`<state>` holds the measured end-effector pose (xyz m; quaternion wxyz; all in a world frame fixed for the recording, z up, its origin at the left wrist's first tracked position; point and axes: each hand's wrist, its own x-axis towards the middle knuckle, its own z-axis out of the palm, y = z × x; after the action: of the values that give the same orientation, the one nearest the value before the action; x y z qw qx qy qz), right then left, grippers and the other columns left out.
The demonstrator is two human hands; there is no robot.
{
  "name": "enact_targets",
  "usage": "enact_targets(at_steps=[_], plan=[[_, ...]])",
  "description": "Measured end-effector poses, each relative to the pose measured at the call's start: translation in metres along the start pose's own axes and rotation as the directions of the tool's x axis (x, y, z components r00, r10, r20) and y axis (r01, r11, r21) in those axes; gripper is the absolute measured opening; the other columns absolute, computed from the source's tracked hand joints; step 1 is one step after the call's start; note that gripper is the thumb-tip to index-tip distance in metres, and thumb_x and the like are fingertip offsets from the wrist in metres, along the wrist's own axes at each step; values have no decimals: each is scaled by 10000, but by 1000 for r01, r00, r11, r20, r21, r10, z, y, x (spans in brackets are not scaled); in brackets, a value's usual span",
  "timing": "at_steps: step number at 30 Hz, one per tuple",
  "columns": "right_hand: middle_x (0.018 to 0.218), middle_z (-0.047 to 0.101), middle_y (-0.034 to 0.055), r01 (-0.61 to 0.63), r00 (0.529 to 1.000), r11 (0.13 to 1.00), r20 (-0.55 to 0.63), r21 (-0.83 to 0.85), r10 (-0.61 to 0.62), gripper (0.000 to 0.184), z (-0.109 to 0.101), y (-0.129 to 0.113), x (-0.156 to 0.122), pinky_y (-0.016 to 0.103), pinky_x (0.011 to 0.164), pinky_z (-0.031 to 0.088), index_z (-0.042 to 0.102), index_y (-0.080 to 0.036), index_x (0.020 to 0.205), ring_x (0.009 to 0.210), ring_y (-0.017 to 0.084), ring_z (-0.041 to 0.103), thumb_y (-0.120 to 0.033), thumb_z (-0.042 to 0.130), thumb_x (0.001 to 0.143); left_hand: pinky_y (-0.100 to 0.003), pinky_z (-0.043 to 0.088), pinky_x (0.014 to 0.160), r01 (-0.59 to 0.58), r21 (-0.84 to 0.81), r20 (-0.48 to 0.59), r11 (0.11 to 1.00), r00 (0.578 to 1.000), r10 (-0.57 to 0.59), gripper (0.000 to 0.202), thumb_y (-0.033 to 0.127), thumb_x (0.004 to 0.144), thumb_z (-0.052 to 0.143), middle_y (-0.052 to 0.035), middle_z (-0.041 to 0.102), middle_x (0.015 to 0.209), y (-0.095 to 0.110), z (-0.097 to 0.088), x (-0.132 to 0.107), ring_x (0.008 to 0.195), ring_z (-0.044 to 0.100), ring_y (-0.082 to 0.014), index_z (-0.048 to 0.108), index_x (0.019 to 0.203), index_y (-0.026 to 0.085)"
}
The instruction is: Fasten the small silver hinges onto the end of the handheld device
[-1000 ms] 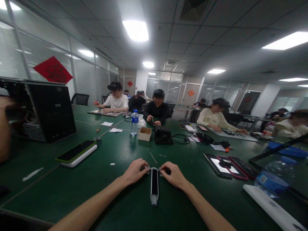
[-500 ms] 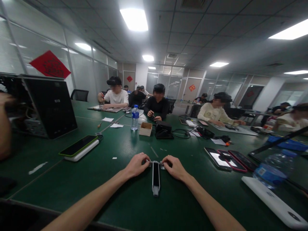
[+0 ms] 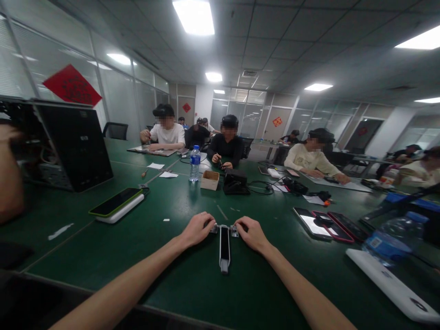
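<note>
A slim white device with a long dark face (image 3: 224, 245) lies on the green table, its narrow grey end towards me. My left hand (image 3: 197, 230) is at its far left, thumb and fingers closed on a small shiny metal piece (image 3: 213, 228). On the other side, my right hand (image 3: 252, 234) pinches a similar small metal piece (image 3: 234, 232). Both pieces sit close beside the device's far end. The fingers partly cover them, so their exact kind cannot be made out.
A phone with a green edge (image 3: 117, 201) rests on a white slab at left, near a black computer case (image 3: 77, 146). Ahead stand a water bottle (image 3: 195, 165) and a small open box (image 3: 210, 180). Several phones (image 3: 312, 223) and another bottle (image 3: 395, 240) are right. Co-workers sit opposite.
The view has tilted and shifted slightly. My fingers have drawn back a little, so more of both metal pieces shows. The device stays between my hands.
</note>
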<state>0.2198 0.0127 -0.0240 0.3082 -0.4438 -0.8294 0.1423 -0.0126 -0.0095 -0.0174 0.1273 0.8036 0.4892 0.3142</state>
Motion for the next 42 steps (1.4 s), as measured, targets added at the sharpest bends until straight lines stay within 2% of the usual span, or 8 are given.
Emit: enact_targets(at_steps=[8, 13, 18, 25, 29, 33, 38, 42], plan=[[851, 647, 58, -25, 1000, 1000, 9, -16, 25, 208, 0, -2, -1, 284, 689, 463, 643, -156, 827, 746, 158, 570, -230, 453, 867, -262, 410, 658, 18, 27, -26, 999, 999, -18, 295, 300, 925, 419, -34, 635, 781, 1, -1, 0, 711, 566, -163, 653, 818, 156], [851, 646, 59, -18, 1000, 999, 3, -36, 18, 213, 2, 0, -2, 283, 689, 465, 645, -156, 836, 750, 159, 571, -234, 449, 868, -263, 417, 669, 3, 18, 32, 1000, 999, -4, 295, 295, 918, 431, -44, 644, 798, 2, -2, 0, 726, 577, -168, 670, 820, 151], [835, 651, 57, -54, 994, 998, -99, -36, 51, 215, 1, -5, -6, 290, 697, 465, 640, -161, 836, 735, 161, 573, -251, 447, 860, -259, 413, 669, 14, 28, -28, 1000, 1000, -13, 279, 259, 916, 428, -46, 644, 784, 0, 0, 1, 726, 573, -168, 670, 831, 148], [824, 638, 52, -169, 981, 983, -106, -74, 161, 222, -3, -51, -15, 286, 631, 451, 611, -185, 916, 696, 164, 574, -309, 433, 871, -261, 404, 658, -27, 23, -11, 999, 1000, 27, 286, 285, 907, 448, -44, 638, 762, -6, 5, 2, 706, 567, -170, 676, 792, 156], [919, 610, 71, -306, 952, 930, -36, -203, 305, 232, 12, -83, -16, 283, 594, 431, 553, -204, 957, 750, 190, 592, -394, 508, 831, -259, 397, 658, -42, 17, -61, 999, 997, 43, 299, 281, 921, 418, -40, 621, 756, -5, 5, 1, 707, 558, -168, 657, 791, 158], [1050, 551, 121, -318, 940, 885, 7, -340, 340, 276, 30, -101, -12, 301, 616, 436, 511, -190, 1020, 841, 236, 602, -334, 559, 789, -257, 401, 672, -59, 13, -90, 998, 994, 60, 284, 271, 917, 426, -39, 619, 758, -4, 3, 1, 714, 562, -167, 651, 786, 158], [1094, 502, 152, -366, 917, 855, 15, -367, 399, 246, 30, -95, -1, 343, 654, 449, 505, -174, 1032, 862, 269, 607, -235, 518, 794, -265, 406, 662, -63, 21, -106, 998, 992, 65, 289, 255, 917, 420, -46, 612, 743, -8, 2, 0, 702, 561, -171, 648, 775, 147], [1072, 498, 157, -409, 901, 838, -13, -361, 434, 212, 13, -61, 6, 346, 675, 447, 513, -168, 1016, 876, 271, 605, -227, 510, 812, -262, 416, 645, -53, 48, -100, 997, 993, 57, 255, 237, 905, 439, -50, 618, 757, -8, -3, -2, 699, 569, -170, 642, 778, 149]])
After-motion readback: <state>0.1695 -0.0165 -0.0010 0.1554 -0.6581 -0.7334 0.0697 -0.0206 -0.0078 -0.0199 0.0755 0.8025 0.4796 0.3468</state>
